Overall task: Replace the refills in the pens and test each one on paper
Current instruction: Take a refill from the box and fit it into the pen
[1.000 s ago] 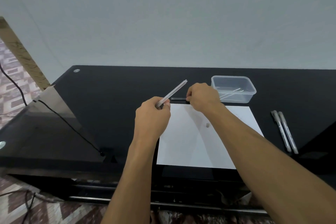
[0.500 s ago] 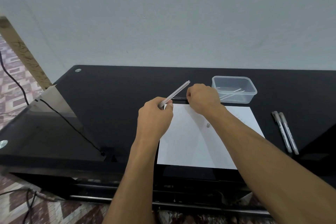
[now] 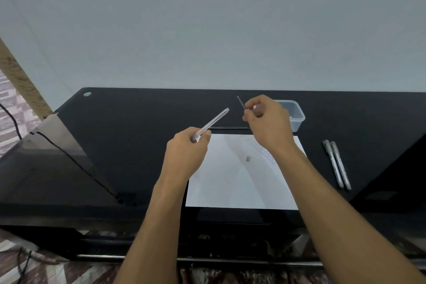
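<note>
Right hand (image 3: 267, 122) has lifted off the black glass desk (image 3: 138, 127) and now pinches a thin dark refill (image 3: 241, 102) up in the air; half a second ago it was down at the white paper sheet's (image 3: 230, 182) far edge. Left hand (image 3: 186, 154) still grips the clear plastic pen barrel (image 3: 213, 122), open end angled toward the refill. Insertion looks next; two grey pens (image 3: 337, 163) lie right of the paper.

Paper (image 3: 230, 182) on table (image 3: 138, 117); container (image 3: 296, 114) behind; pens (image 3: 337, 163) right.
</note>
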`<state>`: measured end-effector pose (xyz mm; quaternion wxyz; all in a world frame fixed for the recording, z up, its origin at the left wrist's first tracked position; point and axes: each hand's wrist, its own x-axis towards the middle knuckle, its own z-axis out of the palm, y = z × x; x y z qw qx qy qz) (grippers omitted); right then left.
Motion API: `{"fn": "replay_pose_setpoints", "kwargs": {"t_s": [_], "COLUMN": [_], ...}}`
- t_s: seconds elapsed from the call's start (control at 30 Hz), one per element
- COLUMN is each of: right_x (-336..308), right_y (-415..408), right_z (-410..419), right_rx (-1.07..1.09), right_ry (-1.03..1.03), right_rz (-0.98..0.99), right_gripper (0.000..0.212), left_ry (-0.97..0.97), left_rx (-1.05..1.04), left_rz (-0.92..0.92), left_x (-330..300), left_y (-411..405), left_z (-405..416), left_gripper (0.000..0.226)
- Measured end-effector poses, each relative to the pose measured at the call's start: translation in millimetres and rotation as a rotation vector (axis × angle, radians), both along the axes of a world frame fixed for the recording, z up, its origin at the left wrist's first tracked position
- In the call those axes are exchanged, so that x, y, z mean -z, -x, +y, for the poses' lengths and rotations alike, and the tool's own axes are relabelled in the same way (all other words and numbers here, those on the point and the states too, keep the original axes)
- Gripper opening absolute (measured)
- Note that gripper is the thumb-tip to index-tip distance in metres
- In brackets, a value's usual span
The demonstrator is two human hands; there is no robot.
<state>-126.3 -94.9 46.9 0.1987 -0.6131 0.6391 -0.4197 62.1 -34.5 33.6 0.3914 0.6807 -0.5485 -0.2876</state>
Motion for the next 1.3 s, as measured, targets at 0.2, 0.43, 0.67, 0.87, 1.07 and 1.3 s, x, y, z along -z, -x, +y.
{"fn": "replay_pose_setpoints", "kwargs": {"t_s": [0.2,0.43,0.67,0.87,1.07,1.3], "right_x": [4.5,13.8,9.1,11.7,14.6,19.9], "right_y": [36.8,64.8,68.1,67.7,64.3,55.7], "right_z": [60.5,74.2,66.3,62.7,62.2,63.3], "right_rx": [-0.079,-0.082,0.054,0.071,0.039,-0.110], "right_ry": [-0.164,-0.205,-0.062,-0.042,-0.061,-0.158], "right_rz": [-0.374,-0.455,-0.768,-0.762,-0.735,-0.621], "right_gripper": [0.019,0.016,0.021,0.021,0.022,0.021], "left_ry": [-0.017,-0.041,-0.055,-0.059,-0.049,-0.050], "left_rx": [0.082,0.091,0.097,0.104,0.123,0.162], "left_rz": [-0.050,-0.142,-0.156,-0.149,-0.175,-0.184], "left_x": [0.1,9.1,13.5,15.8,15.5,14.5], "left_y": [20.9,33.2,38.2,41.1,40.8,43.0], "left_z": [11.2,17.5,16.2,15.6,16.1,17.9], "left_gripper": [0.042,0.041,0.040,0.040,0.039,0.038]}}
